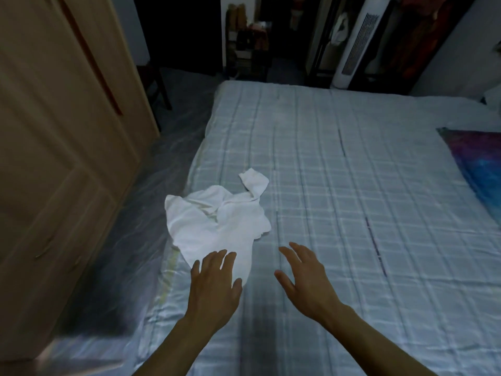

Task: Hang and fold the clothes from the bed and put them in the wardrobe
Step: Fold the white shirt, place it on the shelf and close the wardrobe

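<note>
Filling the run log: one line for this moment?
left hand: open, over white garment | right hand: open, above bed | garment: crumpled, unfolded

The shirt (217,223) was white cloth, soft and matt, lying in rumpled folds with a faint knit look. The bed cover (339,185) under it was a pale checked fabric, quilted in long stitched lines and slightly creased, without shine. The wardrobe (54,131) looked like light wood or wood laminate, smooth and matt, with a dull red strip down its door. The floor (162,131) was covered by a thin plastic sheet, wrinkled and glossy. A patterned cloth (479,164) at the bed's edge had a slight sheen. The fan (357,42) was smooth white plastic.
</note>
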Available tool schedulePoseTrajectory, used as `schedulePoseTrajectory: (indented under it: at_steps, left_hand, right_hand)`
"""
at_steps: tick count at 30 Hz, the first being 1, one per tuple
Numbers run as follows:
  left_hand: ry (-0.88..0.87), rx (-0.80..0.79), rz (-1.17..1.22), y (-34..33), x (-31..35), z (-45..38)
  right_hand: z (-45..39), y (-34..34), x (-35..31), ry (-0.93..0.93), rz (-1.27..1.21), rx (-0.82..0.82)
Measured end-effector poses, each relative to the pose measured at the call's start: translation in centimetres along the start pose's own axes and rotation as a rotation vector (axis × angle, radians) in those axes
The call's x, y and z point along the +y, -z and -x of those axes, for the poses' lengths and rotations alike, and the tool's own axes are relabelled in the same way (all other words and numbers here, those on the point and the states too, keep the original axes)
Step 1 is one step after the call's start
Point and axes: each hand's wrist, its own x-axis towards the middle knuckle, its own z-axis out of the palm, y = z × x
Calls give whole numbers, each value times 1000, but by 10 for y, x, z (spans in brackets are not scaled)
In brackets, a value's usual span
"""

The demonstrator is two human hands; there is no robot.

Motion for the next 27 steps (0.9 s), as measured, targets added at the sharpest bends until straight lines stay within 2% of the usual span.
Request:
schedulePoseTrajectory:
  at_steps: [3,7,13,18,22,27]
  left_hand:
    - [-8,47,23,-15,-6,-30]
    - [43,4,36,-40,-19,-66]
    - [89,-102,5,-95,-50,-96]
    - [128,-252,-24,-147,-73,-102]
    - [87,-303,-37,-181,-80,-81]
    - [130,-488,-36,-217,-83,-46]
  right_hand:
    - [-36,-8,20,-48,-16,-14]
    - [-81,-23,38,-58,-22,-25]
    - [-147,-73,53,10,-35,-91]
    - [-185,-130,65,77,7,-168]
    - [-192,-174,68,140,15,-269]
    - [-180,-217,72,277,68,-492]
